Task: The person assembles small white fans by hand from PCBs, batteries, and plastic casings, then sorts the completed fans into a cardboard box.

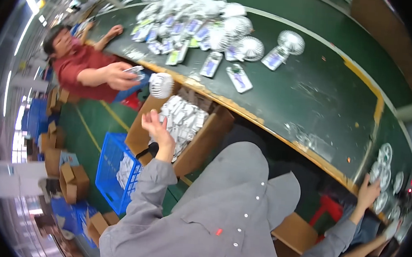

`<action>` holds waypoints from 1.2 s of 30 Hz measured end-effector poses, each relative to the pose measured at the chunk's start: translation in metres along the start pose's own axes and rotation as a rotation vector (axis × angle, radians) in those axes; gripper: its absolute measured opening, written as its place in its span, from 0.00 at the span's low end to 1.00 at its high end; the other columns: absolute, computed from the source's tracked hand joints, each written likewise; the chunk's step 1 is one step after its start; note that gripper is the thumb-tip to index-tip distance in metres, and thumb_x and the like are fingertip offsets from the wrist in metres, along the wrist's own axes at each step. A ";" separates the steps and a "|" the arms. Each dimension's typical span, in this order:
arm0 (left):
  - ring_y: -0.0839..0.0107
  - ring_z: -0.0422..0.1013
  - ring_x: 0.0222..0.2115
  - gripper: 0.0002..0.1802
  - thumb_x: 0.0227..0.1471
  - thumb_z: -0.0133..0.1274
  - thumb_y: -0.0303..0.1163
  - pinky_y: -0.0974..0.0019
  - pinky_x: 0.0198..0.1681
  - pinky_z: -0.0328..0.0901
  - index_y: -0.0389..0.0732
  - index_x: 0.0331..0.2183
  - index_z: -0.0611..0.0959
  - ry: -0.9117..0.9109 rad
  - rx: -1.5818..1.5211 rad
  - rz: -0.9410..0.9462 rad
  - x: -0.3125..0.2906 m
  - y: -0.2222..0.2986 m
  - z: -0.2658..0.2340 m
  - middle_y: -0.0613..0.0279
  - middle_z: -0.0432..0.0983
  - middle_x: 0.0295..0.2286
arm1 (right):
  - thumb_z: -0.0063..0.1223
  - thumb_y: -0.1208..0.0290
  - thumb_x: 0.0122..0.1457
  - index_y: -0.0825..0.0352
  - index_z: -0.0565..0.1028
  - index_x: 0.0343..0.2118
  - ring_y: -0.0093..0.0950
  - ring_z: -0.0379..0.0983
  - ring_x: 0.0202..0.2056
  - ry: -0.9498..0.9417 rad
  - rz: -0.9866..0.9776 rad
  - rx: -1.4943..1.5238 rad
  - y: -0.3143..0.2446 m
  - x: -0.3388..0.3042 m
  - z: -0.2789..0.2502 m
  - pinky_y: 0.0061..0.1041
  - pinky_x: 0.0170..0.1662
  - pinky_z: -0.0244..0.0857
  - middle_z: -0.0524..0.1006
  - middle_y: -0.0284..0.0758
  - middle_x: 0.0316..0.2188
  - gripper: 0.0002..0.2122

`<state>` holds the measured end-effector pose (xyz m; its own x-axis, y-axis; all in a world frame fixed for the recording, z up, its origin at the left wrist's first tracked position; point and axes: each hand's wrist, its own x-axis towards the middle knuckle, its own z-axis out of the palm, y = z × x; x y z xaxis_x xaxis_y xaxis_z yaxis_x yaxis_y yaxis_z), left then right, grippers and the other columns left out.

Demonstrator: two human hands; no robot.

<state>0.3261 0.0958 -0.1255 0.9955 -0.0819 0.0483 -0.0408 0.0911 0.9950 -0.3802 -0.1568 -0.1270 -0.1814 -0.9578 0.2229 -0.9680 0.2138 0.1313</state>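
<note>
My left hand (pixel 159 132) is raised over a cardboard box (pixel 210 133), fingers apart and nothing in the palm. Just above it hangs a small white fan (pixel 161 85), whose handle end is in a co-worker's hand (pixel 119 76); my fingers do not touch it. White parts (pixel 182 122) fill much of the box. Far to the right, my right hand (pixel 369 191) reaches the table edge beside several white fans (pixel 379 173). Its fingertips meet or overlap one fan, but blur and the angle hide whether they grip it.
A heap of white fans (pixel 199 23) covers the far left of the green table (pixel 308 107); a few lie apart nearer me. A blue crate (pixel 112 169) stands beside the box. A co-worker in red (pixel 76 67) is at the left, another person's arm (pixel 364 254) at lower right.
</note>
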 end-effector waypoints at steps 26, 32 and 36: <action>0.70 0.69 0.50 0.31 0.50 0.54 0.21 0.66 0.52 0.64 0.37 0.55 0.65 -1.385 -0.588 -0.874 -0.190 0.101 0.092 0.56 0.70 0.51 | 0.56 0.75 0.53 0.73 0.65 0.57 0.42 0.63 0.57 -0.178 -0.340 1.255 -0.237 -0.184 -0.121 0.34 0.61 0.54 0.67 0.46 0.54 0.27; 0.67 0.68 0.51 0.32 0.45 0.50 0.27 0.65 0.54 0.62 0.36 0.54 0.66 -1.674 -0.490 -1.291 -0.229 0.118 0.115 0.55 0.70 0.50 | 0.62 0.65 0.51 0.69 0.60 0.62 0.45 0.52 0.65 0.016 -0.440 1.176 -0.232 -0.153 -0.161 0.39 0.66 0.46 0.62 0.43 0.62 0.35; 0.64 0.72 0.46 0.37 0.39 0.46 0.34 0.64 0.51 0.66 0.31 0.54 0.66 -1.714 -0.367 -1.498 -0.241 0.125 0.132 0.51 0.72 0.46 | 0.59 0.70 0.52 0.68 0.74 0.47 0.38 0.71 0.48 -0.366 -0.524 1.644 -0.220 -0.145 -0.161 0.34 0.53 0.63 0.75 0.41 0.45 0.18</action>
<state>0.0701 -0.0039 -0.0012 -0.6760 -0.6932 -0.2500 0.6069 -0.7162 0.3446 -0.1128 -0.0344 -0.0325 0.3741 -0.8954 0.2416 -0.0464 -0.2783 -0.9594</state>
